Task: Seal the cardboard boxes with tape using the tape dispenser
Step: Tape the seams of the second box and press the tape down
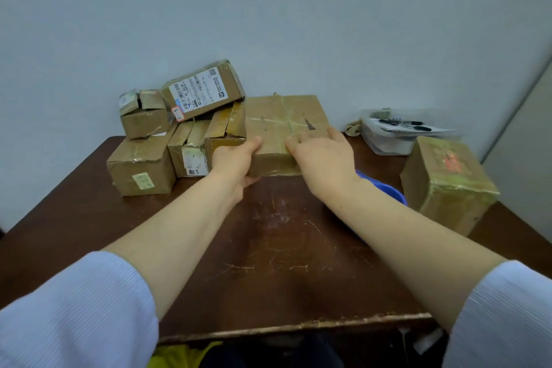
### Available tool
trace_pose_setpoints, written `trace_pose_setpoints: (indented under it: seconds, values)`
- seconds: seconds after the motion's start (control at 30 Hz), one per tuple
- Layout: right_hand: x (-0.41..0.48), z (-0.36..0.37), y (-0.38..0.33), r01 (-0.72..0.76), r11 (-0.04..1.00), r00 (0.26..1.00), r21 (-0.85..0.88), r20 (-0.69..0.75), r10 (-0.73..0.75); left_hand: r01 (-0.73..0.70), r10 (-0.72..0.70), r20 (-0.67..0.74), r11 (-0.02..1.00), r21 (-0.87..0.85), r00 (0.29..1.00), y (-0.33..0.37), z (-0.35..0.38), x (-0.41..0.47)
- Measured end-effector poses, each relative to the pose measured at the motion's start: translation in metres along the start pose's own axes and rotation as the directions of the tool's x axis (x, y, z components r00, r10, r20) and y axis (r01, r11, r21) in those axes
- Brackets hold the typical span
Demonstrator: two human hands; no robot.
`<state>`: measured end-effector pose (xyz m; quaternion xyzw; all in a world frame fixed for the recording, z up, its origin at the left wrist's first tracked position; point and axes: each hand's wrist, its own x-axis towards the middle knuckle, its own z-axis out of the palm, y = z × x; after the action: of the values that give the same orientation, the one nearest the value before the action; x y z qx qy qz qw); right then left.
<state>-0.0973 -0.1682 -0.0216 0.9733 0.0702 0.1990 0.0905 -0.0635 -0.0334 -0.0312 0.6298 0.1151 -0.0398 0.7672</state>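
Tabletop (283, 233) bears a taped box (277, 116) and a tub (385, 145) holding pens (401, 122).

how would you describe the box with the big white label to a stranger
On the brown table, a pile of boxes stands at the far left by the wall. The labelled box lies tilted on top of it. Only it bears a large white barcode label with a red-edged sticker.

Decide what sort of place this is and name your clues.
Probably a makeshift parcel-packing corner: stacked cardboard boxes, one with a shipping label, on a scratched wooden table against a bare wall.
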Motion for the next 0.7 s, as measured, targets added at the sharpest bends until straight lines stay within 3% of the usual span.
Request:
trace_pose_setpoints:
  seconds: [0.07, 0.1, 0.13, 0.2, 0.27, 0.37, 0.5, 0.6, 0.7]
  values:
    - [-0.019, -0.012, 0.002, 0.007, 0.994, 0.999, 0.111, -0.032, -0.003, 0.020, -0.021, 0.040, 1.000, 0.015, 0.999, 0.000, -0.013, -0.012]
    - [-0.029, -0.018, 0.002, -0.044, 0.965, 0.998, 0.257, -0.037, 0.055, 0.026, -0.027, 0.052, 1.000, 0.015, 0.998, 0.000, -0.022, -0.019]
    - [-0.037, -0.024, 0.003, -0.145, 0.883, 0.988, 0.446, 0.015, 0.155, 0.026, -0.027, 0.064, 1.000, 0.011, 0.998, 0.000, -0.032, -0.028]
    - [-0.053, -0.032, 0.002, -0.359, 0.608, 0.933, 0.708, 0.243, 0.267, 0.035, -0.035, 0.106, 0.999, 0.007, 0.994, -0.001, -0.052, -0.047]
    - [-0.065, -0.032, -0.004, -0.418, 0.458, 0.908, 0.784, 0.337, 0.250, 0.037, -0.050, 0.181, 0.997, 0.074, 0.982, -0.008, -0.075, -0.064]
    - [-0.083, -0.033, -0.021, -0.366, 0.371, 0.931, 0.854, 0.328, 0.163, 0.031, -0.146, 0.296, 0.932, 0.361, 0.944, -0.016, -0.113, -0.082]
    - [-0.098, -0.020, -0.042, -0.433, 0.286, 0.897, 0.855, 0.441, 0.039, -0.019, -0.262, 0.275, 0.691, 0.723, 0.925, -0.021, -0.147, -0.102]
    - [-0.097, -0.007, -0.054, -0.494, 0.259, 0.851, 0.830, 0.522, -0.049, -0.015, -0.295, 0.184, 0.494, 0.869, 0.938, -0.028, -0.156, -0.104]
    - [-0.092, 0.012, -0.058, -0.532, 0.271, 0.828, 0.802, 0.560, -0.030, -0.078, -0.138, 0.097, 0.138, 0.987, 0.986, -0.031, -0.159, -0.098]
